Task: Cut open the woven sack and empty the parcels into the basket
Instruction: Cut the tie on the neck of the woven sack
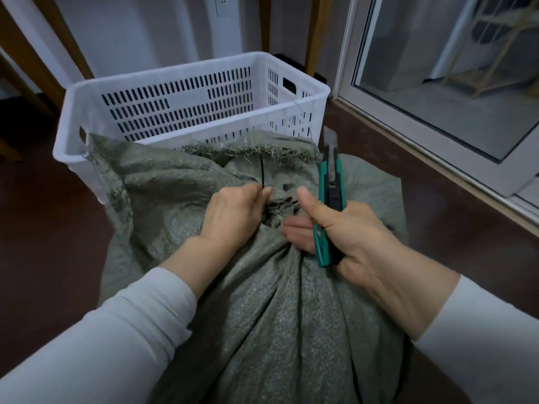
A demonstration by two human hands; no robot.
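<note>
Left hand (233, 214): fingers curled, thumb and forefinger pinching the black tie (261, 173) at the gathered neck of the sack (262, 316). Right hand (358, 237): closed round a green knife (328, 199), thumb raised, fingertips touching the sack's neck; the blade is out and points to 12 o'clock. The sack, grey-green and woven, fills the centre and runs down to 6 o'clock. Its frayed top edge lies against the near wall of the white slotted basket (186, 71) at 12 o'clock. Bare dark floor (43, 228) lies open at 9 o'clock, and a narrower strip at 3 o'clock. A glass sliding door (437, 135) stands at 2 o'clock, and a wall socket (220, 5) at 12 o'clock.
</note>
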